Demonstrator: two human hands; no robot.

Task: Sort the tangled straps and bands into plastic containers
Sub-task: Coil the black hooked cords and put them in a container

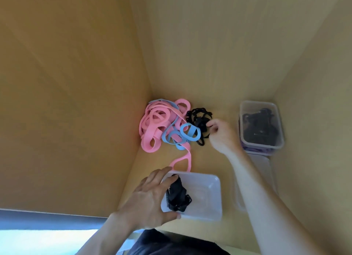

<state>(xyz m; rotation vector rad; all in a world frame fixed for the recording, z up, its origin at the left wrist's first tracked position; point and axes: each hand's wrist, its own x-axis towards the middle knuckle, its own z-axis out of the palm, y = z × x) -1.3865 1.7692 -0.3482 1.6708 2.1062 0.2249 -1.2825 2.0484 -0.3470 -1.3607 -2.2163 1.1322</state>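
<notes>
A tangle of pink bands and blue bands lies in the far left corner of the wooden shelf. Beside it sits a bundle of black straps. My right hand pinches the right side of that black bundle. Near the front stands a clear plastic container with a black strap inside. My left hand grips the container's left rim, fingers over the far edge and thumb on the near edge. One pink band end trails toward this container.
At the right wall stands a clear container full of black straps, stacked on another container with purple bands. A clear lid lies in front of it. Wooden walls enclose the left, back and right.
</notes>
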